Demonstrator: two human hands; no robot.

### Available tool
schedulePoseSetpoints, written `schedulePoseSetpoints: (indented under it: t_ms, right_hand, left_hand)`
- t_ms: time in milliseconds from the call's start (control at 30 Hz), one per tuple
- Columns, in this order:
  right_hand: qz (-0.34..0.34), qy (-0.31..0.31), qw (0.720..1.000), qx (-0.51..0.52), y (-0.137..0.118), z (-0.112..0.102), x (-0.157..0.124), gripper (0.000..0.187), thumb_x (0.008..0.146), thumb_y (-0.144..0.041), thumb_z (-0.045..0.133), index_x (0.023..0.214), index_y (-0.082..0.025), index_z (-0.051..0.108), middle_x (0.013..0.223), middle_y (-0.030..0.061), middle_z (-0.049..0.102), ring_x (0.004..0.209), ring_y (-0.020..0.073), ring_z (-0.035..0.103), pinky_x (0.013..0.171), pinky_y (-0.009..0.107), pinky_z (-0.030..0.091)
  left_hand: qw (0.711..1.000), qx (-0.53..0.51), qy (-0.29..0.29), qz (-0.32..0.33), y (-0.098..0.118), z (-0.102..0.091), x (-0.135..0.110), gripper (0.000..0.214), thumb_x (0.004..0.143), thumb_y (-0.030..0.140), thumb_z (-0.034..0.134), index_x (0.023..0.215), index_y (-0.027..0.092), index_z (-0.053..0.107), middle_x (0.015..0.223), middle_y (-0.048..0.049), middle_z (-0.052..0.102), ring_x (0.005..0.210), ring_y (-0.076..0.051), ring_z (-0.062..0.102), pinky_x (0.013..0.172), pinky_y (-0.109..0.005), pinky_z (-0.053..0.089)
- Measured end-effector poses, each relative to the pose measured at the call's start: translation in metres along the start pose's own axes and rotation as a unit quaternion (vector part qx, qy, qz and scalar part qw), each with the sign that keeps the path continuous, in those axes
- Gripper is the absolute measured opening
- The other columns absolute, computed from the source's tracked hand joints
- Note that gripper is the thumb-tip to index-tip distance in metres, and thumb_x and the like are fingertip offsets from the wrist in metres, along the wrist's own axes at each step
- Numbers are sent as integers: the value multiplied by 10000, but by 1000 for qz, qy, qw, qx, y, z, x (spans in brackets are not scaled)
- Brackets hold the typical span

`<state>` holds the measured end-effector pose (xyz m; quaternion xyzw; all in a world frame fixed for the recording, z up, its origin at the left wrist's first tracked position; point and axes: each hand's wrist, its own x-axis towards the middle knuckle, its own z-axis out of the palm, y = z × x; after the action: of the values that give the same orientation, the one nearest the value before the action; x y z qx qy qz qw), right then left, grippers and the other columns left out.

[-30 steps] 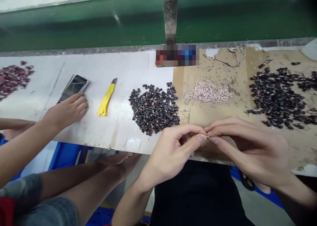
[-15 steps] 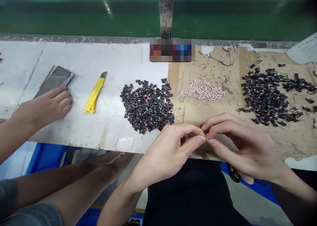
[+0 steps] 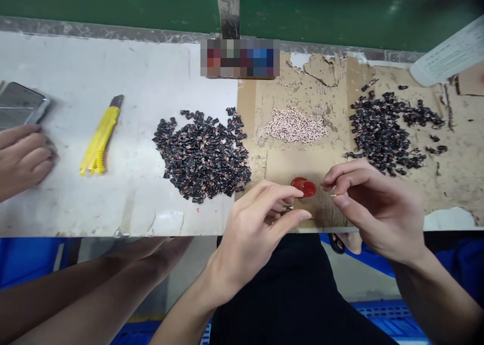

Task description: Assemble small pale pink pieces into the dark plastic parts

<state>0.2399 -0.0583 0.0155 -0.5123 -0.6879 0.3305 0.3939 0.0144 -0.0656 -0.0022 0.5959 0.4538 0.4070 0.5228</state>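
My left hand (image 3: 253, 224) has its thumb and index finger apart, with a small black part (image 3: 287, 210) tucked among the curled fingers. Just beyond the index fingertip sits a small glossy red cap-like dish (image 3: 303, 186) on the cardboard. My right hand (image 3: 374, 204) pinches a tiny pale piece (image 3: 333, 195) between thumb and fingers, to the right of the dish. Farther back lies a heap of tiny pale pieces (image 3: 297, 125). Black parts with coppery bits form one pile (image 3: 204, 156) on the left and another pile (image 3: 378, 130) on the right.
A yellow utility knife (image 3: 100, 138) lies on the white surface. Another person's hand (image 3: 24, 156) rests by a phone (image 3: 18, 103) at far left. A white container (image 3: 446, 52) stands at back right. The table's front edge (image 3: 189, 234) runs below the piles.
My hands, which met at their fingertips, have drawn apart. The red dish, mostly hidden before, now shows between them. The whole view has shifted, with the table things appearing farther left.
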Motion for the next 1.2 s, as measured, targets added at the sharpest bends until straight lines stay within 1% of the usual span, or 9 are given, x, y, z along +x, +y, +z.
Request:
schedulePoseSetpoints:
  t_ms: [100,233,333,467,767,867,967,1100,1200]
  right_hand:
    - [2,2,997,-76,9,-2,-11,82,902,-178,725,900,-249,684,1027,63,733,987,248,716,891,418,588]
    - [-19,-4,989,-144,15,1,-18,127,883,-144,724,928,-252,676,1074,60,733,1004,244,721,914,419,582]
    - [-44,-7,980,-192,14,6,-17,165,871,-122,723,944,-258,665,1087,67,733,1014,253,720,922,438,580]
    - [-70,-9,971,-227,13,8,-14,178,866,-119,725,959,-258,664,1097,75,737,1024,265,721,905,452,579]
    - [-90,-18,966,-243,16,8,-14,214,854,-102,754,981,-250,668,1115,87,731,1039,272,703,930,467,550]
    - [-56,-4,981,-187,11,7,-15,210,860,-85,752,973,-250,688,1111,76,724,1048,255,689,954,457,540]
    - [18,22,998,-49,1,7,-14,168,898,-86,728,934,-249,712,1059,47,721,1035,213,698,957,393,568]
    - [131,30,980,145,-16,10,-14,112,958,-140,712,931,-245,742,1085,25,742,1014,155,737,929,271,621]
    - [156,39,969,186,-26,13,-14,132,959,-121,711,920,-241,751,1087,12,766,983,126,754,893,207,629]
  left_hand:
    - [999,20,40,1,-4,1,-4,149,868,212,874,969,205,764,888,11,742,692,-87,697,641,-163,588]
    - [995,65,73,18,-8,-3,-7,130,848,188,891,867,207,764,779,42,745,608,-65,640,623,-167,561]
    - [994,60,87,9,-7,-5,-7,106,851,172,884,843,208,784,785,39,769,601,-68,656,606,-168,571]
    - [994,39,104,-23,-5,-4,-7,51,896,145,823,911,192,811,872,9,804,629,-84,722,609,-169,609]
    - [996,15,87,-4,-7,-7,-11,185,927,53,709,1048,162,799,968,-7,788,760,-100,777,752,-177,665]
    - [997,-12,74,-25,-4,-6,-11,185,964,72,693,1057,195,797,996,5,793,819,-95,784,795,-159,656]
    - [992,-95,53,-67,0,3,-8,176,1002,134,695,1123,236,771,1034,20,809,907,-108,801,858,-170,660]
    - [979,-192,36,-63,4,19,-4,197,1004,158,714,1166,269,736,1066,42,819,963,-108,808,878,-172,668]
    - [980,-193,39,-39,6,27,-2,209,1000,133,717,1155,273,732,1085,52,821,966,-84,804,886,-143,657]
